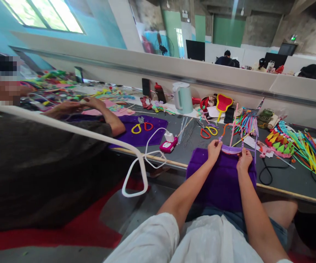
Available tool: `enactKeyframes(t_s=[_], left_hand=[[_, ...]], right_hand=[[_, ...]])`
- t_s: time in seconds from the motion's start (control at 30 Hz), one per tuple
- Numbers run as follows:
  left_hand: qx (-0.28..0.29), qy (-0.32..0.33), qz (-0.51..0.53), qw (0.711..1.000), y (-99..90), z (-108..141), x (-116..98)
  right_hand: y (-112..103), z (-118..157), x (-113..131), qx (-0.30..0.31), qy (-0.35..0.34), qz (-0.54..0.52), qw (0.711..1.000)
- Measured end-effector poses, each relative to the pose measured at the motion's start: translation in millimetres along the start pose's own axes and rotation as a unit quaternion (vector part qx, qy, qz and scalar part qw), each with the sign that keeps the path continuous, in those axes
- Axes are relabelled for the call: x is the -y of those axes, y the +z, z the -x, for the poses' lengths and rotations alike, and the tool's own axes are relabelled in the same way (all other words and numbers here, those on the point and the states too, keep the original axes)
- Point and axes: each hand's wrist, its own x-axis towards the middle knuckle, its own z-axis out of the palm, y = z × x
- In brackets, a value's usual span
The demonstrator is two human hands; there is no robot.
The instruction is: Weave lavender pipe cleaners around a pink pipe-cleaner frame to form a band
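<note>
From where I stand, the long dark table [282, 184] takes up most of the view, and I read twelve o'clock as straight ahead from the hands. A co-worker in a dark shirt [37, 164] sits at nine, both forearms over the table. Purple cloth [215, 182] spreads over the near edge and hangs down toward the seated person's lap. A loose heap of coloured stems [313, 157] lies at three, and a pale green kettle [183, 98] stands at eleven. The left hand [214, 150] has its grip pinched on one end of a lilac-and-orange frame [231, 149]; the right hand [244, 159] has its grip closed on the other end. That frame, a flat lilac band below with an arch above, is held over the far edge of the cloth. A twisted pink stem [235, 122] crosses the arch; I can't tell whether it is joined on. A red-and-yellow paddle shape [224, 104] lies toward twelve, red-and-yellow-handled scissors [212, 130] between ten and eleven, a dark phone [229, 115] at twelve, and a magenta power cube [168, 145] between nine and ten.
</note>
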Motion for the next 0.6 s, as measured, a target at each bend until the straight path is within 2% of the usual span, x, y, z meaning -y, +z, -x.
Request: enactKeyframes(t_s=[0.23,0.37,0.6], left_hand=[[0.035,-0.052,-0.025,0.998,-9.3,-9,8],[0.027,-0.074,-0.025,0.997,-9.7,-12,10],[0.025,-0.076,-0.009,0.997,-10.5,-13,7]], right_hand=[[2,2,2,-0.006,0.000,-0.007,1.000],[2,4,3,-0.001,-0.002,-0.004,1.000],[2,7,5,0.004,0.001,0.001,1.000]])
